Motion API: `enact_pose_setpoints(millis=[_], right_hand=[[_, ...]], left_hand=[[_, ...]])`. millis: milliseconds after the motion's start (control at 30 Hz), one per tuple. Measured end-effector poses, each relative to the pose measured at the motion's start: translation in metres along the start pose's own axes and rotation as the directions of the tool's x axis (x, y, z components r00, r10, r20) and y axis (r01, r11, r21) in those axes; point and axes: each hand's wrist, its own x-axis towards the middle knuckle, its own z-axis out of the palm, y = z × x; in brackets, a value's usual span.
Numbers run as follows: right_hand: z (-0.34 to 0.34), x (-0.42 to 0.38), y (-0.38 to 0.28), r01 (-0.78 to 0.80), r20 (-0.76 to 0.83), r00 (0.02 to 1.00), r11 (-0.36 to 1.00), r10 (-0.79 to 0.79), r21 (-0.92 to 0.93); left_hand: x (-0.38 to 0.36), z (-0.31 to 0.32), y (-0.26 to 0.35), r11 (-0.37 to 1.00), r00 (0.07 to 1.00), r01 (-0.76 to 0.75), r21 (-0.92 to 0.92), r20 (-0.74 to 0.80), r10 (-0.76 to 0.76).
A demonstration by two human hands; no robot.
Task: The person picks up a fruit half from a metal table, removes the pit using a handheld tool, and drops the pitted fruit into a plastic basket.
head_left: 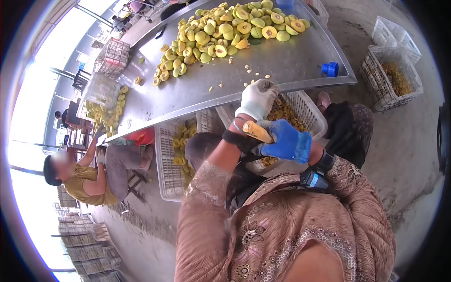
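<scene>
My left hand [259, 97], in a white glove, is closed at the near edge of the metal table [206, 96], with its fingers curled. Whatever it may hold is hidden. My right hand [286, 141], in a blue glove, grips a thick wooden handle [258, 131] whose butt end points left, by my left wrist. The working end of this tool is out of sight. Below my hands stands a white crate [305, 105] with yellow-brown pieces in it. Beyond them, halved green-yellow fruits [216, 35] lie heaped on the table, with several loose pits in front.
A blue cap-like object [330, 69] lies near the table's right corner. Another crate [167, 164] with fruit pieces stands left of my knees. More crates [383, 87] are on the floor at right. A seated co-worker [89, 176] handles fruit at the table's left end.
</scene>
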Motion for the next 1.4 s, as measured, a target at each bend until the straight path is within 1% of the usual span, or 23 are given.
enact_pose_setpoints(millis=[33,67,133,167,200,267,300,333,433,467,533,633,667,767,800,933,1033,1067,1167,1200,1300,1367,1400], right_hand=[[0.001,-0.003,0.0,0.005,0.028,1.0,1.0,-0.005,0.005],[0.003,-0.005,0.0,0.01,0.057,0.998,1.0,-0.011,0.011],[0.007,-0.009,0.001,0.034,0.071,0.997,0.999,-0.034,0.003],[0.009,-0.011,0.002,0.045,0.075,0.996,0.999,-0.045,-0.001],[0.01,-0.011,0.003,0.017,0.067,0.998,0.999,-0.019,0.03],[0.012,-0.012,0.006,-0.04,0.059,0.998,0.995,0.035,0.091],[0.012,-0.013,0.007,-0.056,0.069,0.996,0.995,0.05,0.085],[0.01,-0.012,0.008,-0.069,0.078,0.995,0.995,0.063,0.076],[0.007,-0.01,0.001,-0.13,0.102,0.987,0.989,0.122,0.074],[0.007,-0.01,-0.001,-0.156,0.111,0.983,0.985,0.147,0.079],[0.008,-0.011,0.001,-0.198,0.084,0.978,0.974,0.19,0.106],[0.007,-0.014,-0.002,-0.284,0.039,0.959,0.941,0.282,0.182],[0.005,-0.016,-0.003,-0.314,0.025,0.948,0.925,0.316,0.213],[0.003,-0.021,0.023,-0.218,-0.057,0.963,0.883,0.265,0.416],[-0.005,-0.024,0.015,-0.278,-0.04,0.942,0.841,0.334,0.464],[-0.039,-0.038,0.007,-0.416,-0.103,0.872,0.835,0.478,0.36],[-0.059,-0.047,0.012,-0.45,-0.098,0.829,0.761,0.551,0.467],[-0.063,-0.048,0.014,-0.415,-0.084,0.841,0.737,0.534,0.533],[-0.063,-0.043,0.017,-0.397,-0.103,0.842,0.738,0.529,0.546],[-0.06,-0.04,0.017,-0.395,-0.098,0.847,0.743,0.522,0.541],[-0.049,-0.028,0.018,-0.39,-0.083,0.865,0.765,0.496,0.512],[-0.044,-0.023,0.022,-0.381,-0.085,0.877,0.792,0.474,0.477],[-0.045,-0.022,0.024,-0.4,-0.084,0.867,0.787,0.491,0.469]], left_hand=[[-0.006,0.001,0.003,0.935,0.988,0.145,-0.323,0.091,-0.121],[-0.015,0.002,0.006,0.808,0.975,0.219,-0.547,0.154,-0.16],[-0.02,0.001,-0.001,0.528,0.965,0.256,-0.809,0.246,-0.091],[-0.021,0.0,-0.003,0.356,0.959,0.277,-0.892,0.281,-0.043],[-0.022,-0.002,-0.004,0.278,0.965,0.244,-0.929,0.26,0.021],[-0.025,-0.004,-0.001,0.182,0.982,0.186,-0.966,0.188,-0.007],[-0.024,-0.004,0.0,0.134,0.988,0.155,-0.979,0.153,-0.022],[-0.019,-0.002,-0.008,0.208,0.986,0.156,-0.966,0.14,-0.086],[-0.013,-0.003,-0.019,0.334,0.963,0.235,-0.913,0.172,-0.207],[-0.013,-0.002,-0.02,0.462,0.967,0.208,-0.862,0.111,-0.229],[-0.016,0.0,-0.006,0.689,0.97,0.163,-0.707,-0.013,-0.243],[-0.015,-0.001,-0.005,0.787,0.981,0.121,-0.605,-0.045,-0.186],[-0.009,-0.003,-0.012,0.752,0.98,0.148,-0.642,-0.007,-0.199],[0.007,-0.015,-0.017,0.455,0.929,0.318,-0.832,0.178,-0.324],[0.009,-0.021,-0.016,0.428,0.931,0.307,-0.85,0.174,-0.321],[0.028,-0.044,-0.03,0.448,0.95,0.268,-0.853,0.158,-0.269],[0.043,-0.062,-0.03,0.495,0.945,0.274,-0.825,0.136,-0.296],[0.048,-0.065,-0.03,0.471,0.942,0.263,-0.842,0.118,-0.315],[0.054,-0.064,-0.02,0.427,0.958,0.219,-0.877,0.11,-0.267],[0.056,-0.063,-0.016,0.364,0.957,0.242,-0.899,0.16,-0.242],[0.061,-0.058,-0.016,0.388,0.966,0.221,-0.895,0.147,-0.213],[0.063,-0.058,-0.017,0.406,0.962,0.229,-0.884,0.143,-0.231],[0.065,-0.059,-0.016,0.417,0.962,0.231,-0.879,0.141,-0.235]])
